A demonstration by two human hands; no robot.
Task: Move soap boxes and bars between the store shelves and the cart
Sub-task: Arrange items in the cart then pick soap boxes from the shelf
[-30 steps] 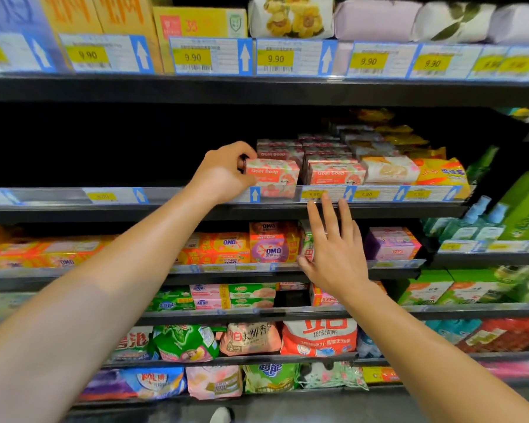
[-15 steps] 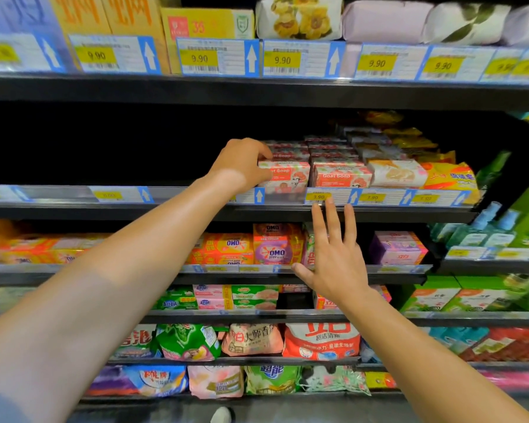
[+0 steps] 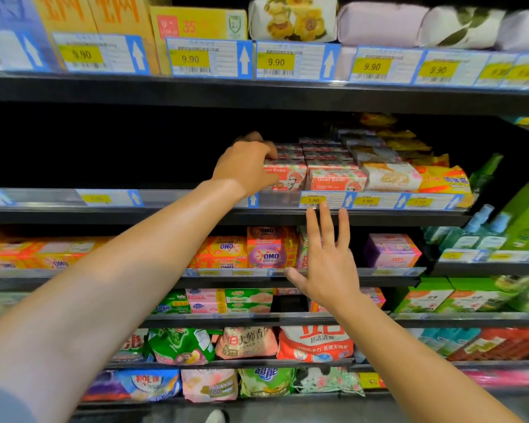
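We have our left hand [image 3: 245,166] curled round the front-left Goat Soap box [image 3: 287,175], which sits on the shelf [image 3: 379,215] at its front edge, beside a second box [image 3: 336,180] to its right. Our right hand [image 3: 327,264] hangs just below that shelf edge, fingers spread, holding nothing. We judge this a box being taken or set; which, we cannot tell, and no cart shows.

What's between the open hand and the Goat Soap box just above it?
In the head view, only the shelf edge and its price tag separate the right hand from the Goat Soap box.
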